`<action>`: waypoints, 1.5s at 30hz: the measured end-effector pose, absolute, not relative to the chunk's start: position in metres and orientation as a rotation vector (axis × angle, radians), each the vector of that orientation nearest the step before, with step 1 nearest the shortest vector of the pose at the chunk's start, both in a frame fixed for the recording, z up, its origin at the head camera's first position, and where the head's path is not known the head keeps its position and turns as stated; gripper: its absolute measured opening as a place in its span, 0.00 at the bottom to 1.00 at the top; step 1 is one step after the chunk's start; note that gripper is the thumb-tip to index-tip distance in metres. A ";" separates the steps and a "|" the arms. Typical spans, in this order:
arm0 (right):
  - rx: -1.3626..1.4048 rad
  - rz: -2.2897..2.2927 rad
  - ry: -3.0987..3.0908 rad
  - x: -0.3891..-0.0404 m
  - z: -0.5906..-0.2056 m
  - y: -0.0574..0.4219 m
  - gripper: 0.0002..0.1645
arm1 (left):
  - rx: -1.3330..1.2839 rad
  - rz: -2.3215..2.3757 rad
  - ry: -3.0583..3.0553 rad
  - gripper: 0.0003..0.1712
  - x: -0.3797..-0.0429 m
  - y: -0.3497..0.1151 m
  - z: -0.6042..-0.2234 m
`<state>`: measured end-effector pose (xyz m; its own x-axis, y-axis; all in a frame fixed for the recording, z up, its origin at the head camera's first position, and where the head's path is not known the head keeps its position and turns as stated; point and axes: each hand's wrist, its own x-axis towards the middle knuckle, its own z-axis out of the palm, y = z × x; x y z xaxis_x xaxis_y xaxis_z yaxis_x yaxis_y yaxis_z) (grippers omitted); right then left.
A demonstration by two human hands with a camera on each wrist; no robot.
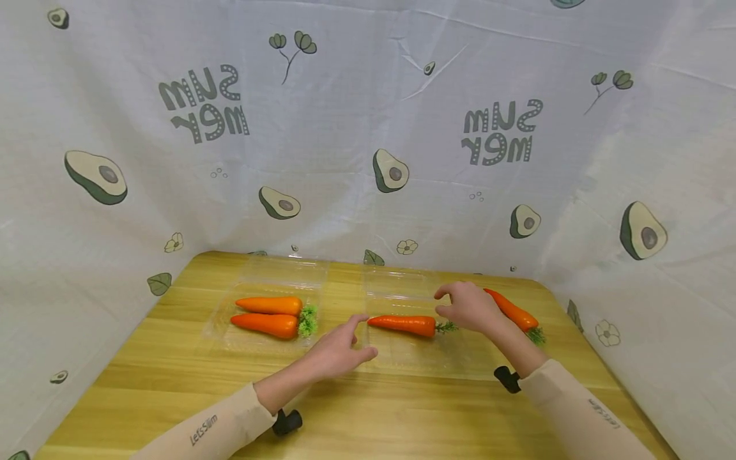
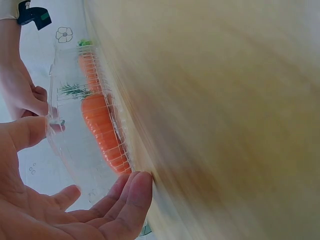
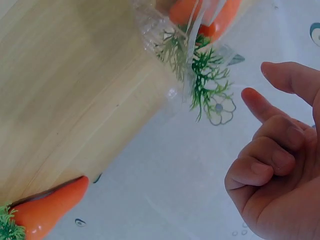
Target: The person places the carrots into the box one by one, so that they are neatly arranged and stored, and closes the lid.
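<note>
A clear plastic container (image 1: pixel 391 354) with its lid laid back holds one orange carrot (image 1: pixel 405 324), green top to the right. My left hand (image 1: pixel 339 351) is by its left end, index finger and thumb spread. In the left wrist view, the thumb and fingertips are right at the walls of the container (image 2: pixel 67 142). My right hand (image 1: pixel 471 306) hovers near the carrot's green top, holding nothing. In the right wrist view, its thumb and index finger are apart beside the leafy green top (image 3: pixel 205 75), with the other fingers curled in.
To the left, another clear container (image 1: pixel 230 342) holds two carrots (image 1: pixel 266 324) side by side. A loose carrot (image 1: pixel 513 311) lies on the wooden table (image 1: pixel 402 415), partly behind the right forearm. A printed white curtain (image 1: pixel 345 128) surrounds the table's back and sides.
</note>
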<state>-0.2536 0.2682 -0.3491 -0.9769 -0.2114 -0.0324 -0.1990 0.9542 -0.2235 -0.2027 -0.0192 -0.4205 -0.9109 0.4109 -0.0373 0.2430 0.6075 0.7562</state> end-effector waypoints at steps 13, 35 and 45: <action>-0.315 -0.454 3.076 -0.252 -0.341 0.296 0.22 | 0.555 1.201 2.624 0.43 -0.203 -0.020 -0.420; -0.208 -0.549 3.132 -0.248 -0.347 0.344 0.30 | 0.563 1.220 2.610 0.44 -0.202 -0.022 -0.423; -0.095 -0.681 3.101 -0.247 -0.355 0.369 0.37 | 0.564 1.214 2.615 0.43 -0.201 -0.022 -0.421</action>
